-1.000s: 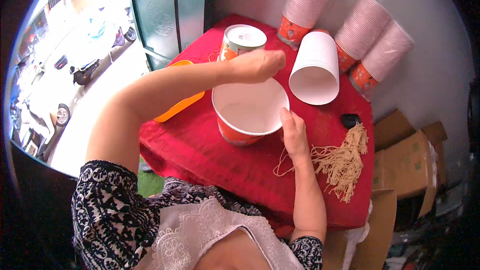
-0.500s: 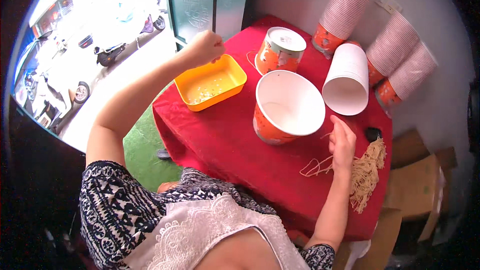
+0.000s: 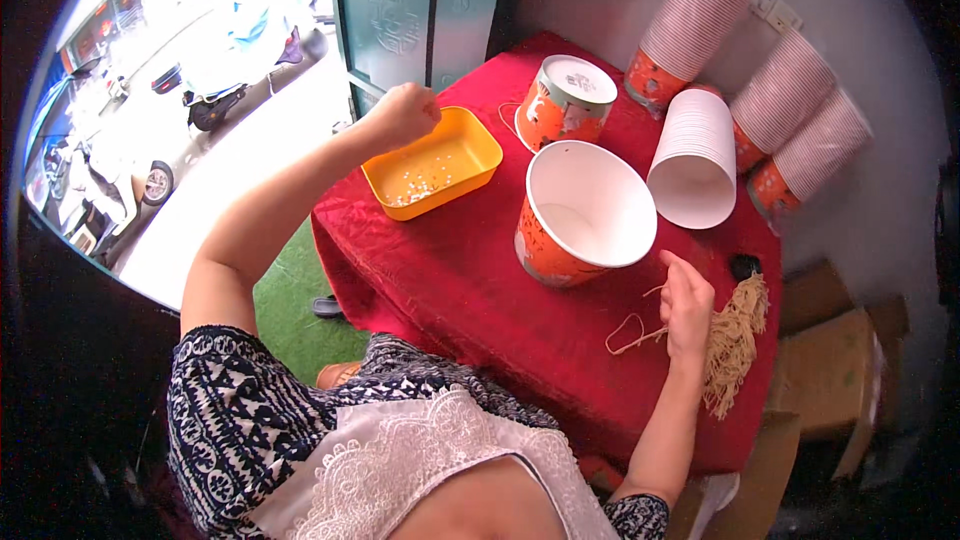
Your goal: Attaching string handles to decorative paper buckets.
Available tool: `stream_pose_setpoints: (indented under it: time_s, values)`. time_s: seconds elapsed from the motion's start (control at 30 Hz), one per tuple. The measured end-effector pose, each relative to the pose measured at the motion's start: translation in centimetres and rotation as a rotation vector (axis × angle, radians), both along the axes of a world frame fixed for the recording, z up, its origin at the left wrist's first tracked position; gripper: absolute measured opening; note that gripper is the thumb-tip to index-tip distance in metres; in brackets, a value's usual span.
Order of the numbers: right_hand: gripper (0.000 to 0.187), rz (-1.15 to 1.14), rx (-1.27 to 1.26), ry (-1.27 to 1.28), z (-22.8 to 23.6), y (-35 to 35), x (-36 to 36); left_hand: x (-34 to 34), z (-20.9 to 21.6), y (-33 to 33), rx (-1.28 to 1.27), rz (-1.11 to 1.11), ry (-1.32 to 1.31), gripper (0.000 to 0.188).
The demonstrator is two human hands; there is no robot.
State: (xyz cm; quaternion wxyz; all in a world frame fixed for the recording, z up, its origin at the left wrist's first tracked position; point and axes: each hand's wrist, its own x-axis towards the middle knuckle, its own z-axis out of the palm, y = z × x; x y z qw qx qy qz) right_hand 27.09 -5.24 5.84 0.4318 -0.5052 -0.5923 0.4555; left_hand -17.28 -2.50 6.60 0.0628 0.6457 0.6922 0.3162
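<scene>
My left hand (image 3: pixel 404 116) is closed in a fist over the far-left corner of a yellow plastic tray (image 3: pixel 480 171). Small white pieces lie scattered on the tray's floor. What the left fingers may hold is hidden. My right hand (image 3: pixel 688 308) pinches a thin beige cord (image 3: pixel 628 340), which loops out to the left just above the red cloth. Left of that hand stands an upright paper bucket (image 3: pixel 556 252), white inside and orange printed outside, with a small hole near its rim. Beside the right wrist lies a bundle of beige cords (image 3: pixel 735 350) with a black end.
Behind the open bucket an upside-down paper bucket (image 3: pixel 566 115) has a cord at its side. A lying stack of buckets (image 3: pixel 692 155) and tall leaning stacks (image 3: pixel 695 15) line the wall. Red cloth (image 3: pixel 450 290) covers the table. Cardboard boxes (image 3: pixel 825 370) stand at the right.
My left hand has lowered a little toward the tray's left side. The right hand stays beside the bucket with the cord. The whole view has shifted slightly.
</scene>
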Motion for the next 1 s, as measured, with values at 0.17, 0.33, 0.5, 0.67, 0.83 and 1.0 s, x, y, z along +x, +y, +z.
stream_pose_setpoints:
  time_s: [0.17, 0.33, 0.5, 0.67, 0.83, 1.0]
  values:
    - [0.040, 0.023, 0.025, -0.013, -0.1, -0.3, 0.1, 0.0, 0.0, -0.3, 0.055, -0.078, 0.000, 0.014]
    - [0.037, 0.030, 0.008, 0.138, -0.2, -0.9, -0.1, 2.0, 1.7, -1.0, -0.155, 0.106, 0.110, 0.017]
    - [0.035, 0.113, -0.037, 0.380, 0.6, -2.0, -1.6, 7.3, 2.8, -5.3, 0.596, -0.160, 0.076, 0.020]
    - [0.035, 0.219, -0.056, 0.599, 0.9, -3.4, -2.1, 15.7, 3.6, -11.1, 0.504, -0.525, -0.050, 0.018]
    - [0.034, 0.262, -0.083, 0.705, 1.2, -5.1, -2.5, 21.6, 1.1, -11.9, 0.236, -0.636, -0.258, 0.036]
    - [0.034, 0.263, -0.075, 0.727, 1.3, -6.4, -2.5, 24.1, -0.4, -10.9, 0.232, -0.664, -0.338, 0.028]
